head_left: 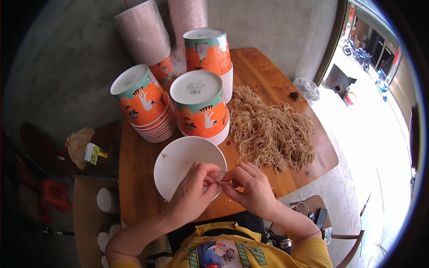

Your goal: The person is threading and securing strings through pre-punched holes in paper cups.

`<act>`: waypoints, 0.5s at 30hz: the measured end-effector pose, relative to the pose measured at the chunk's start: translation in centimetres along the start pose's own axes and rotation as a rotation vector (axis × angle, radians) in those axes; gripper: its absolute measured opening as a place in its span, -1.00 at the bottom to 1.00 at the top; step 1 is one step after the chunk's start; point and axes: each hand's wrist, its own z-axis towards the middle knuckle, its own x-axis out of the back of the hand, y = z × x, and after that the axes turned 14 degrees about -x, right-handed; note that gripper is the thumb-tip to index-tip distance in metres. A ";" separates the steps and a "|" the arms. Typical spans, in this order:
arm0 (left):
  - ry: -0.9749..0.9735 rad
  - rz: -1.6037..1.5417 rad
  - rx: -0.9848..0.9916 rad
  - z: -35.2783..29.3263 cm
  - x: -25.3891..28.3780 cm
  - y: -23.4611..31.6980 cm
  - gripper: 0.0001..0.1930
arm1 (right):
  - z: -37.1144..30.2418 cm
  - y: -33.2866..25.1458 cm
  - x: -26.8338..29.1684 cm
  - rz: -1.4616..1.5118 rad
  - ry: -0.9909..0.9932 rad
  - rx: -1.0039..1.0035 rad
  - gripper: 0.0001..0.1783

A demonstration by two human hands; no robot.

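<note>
My left hand [196, 185] and my right hand [251, 187] meet over the near right rim of a white paper bucket [178, 154]. Each pinches part of a thin tan string [225, 182] that runs between the fingertips. Most of its length is hidden by my fingers. The bucket is tilted, mouth toward me, and a short bit of string [166, 156] shows at its inner left wall. Right of the bucket lies a big loose heap of tan strings [272, 129]. Orange and teal patterned paper buckets [203, 118] stand upside down in stacks just behind.
More stacked buckets [143, 33] lean at the wall. The wooden table [328, 154] has its right edge beyond the string heap. A cardboard box [85, 210] with white buckets stands at lower left. A chair [355, 250] holding small items is at lower right, and a red stool [56, 196] at left.
</note>
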 end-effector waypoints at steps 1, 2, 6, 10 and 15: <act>0.003 0.001 0.002 0.0 0.0 0.1 -0.71 | -0.1 0.1 -0.1 0.001 -0.003 0.001 -0.84; -0.009 0.039 0.002 0.1 0.0 0.2 -0.72 | -0.1 0.3 -0.2 0.001 0.005 0.009 -0.84; -0.060 0.120 -0.025 0.0 0.1 0.1 -0.76 | -0.3 0.3 -0.5 0.011 0.041 0.016 -0.84; -0.044 0.178 -0.080 -0.1 0.1 0.1 -0.80 | -0.4 0.4 -0.6 0.020 0.035 0.018 -0.84; -0.067 0.226 -0.063 0.1 0.4 0.5 -0.80 | -0.6 -0.1 0.3 -0.062 0.022 0.022 -0.82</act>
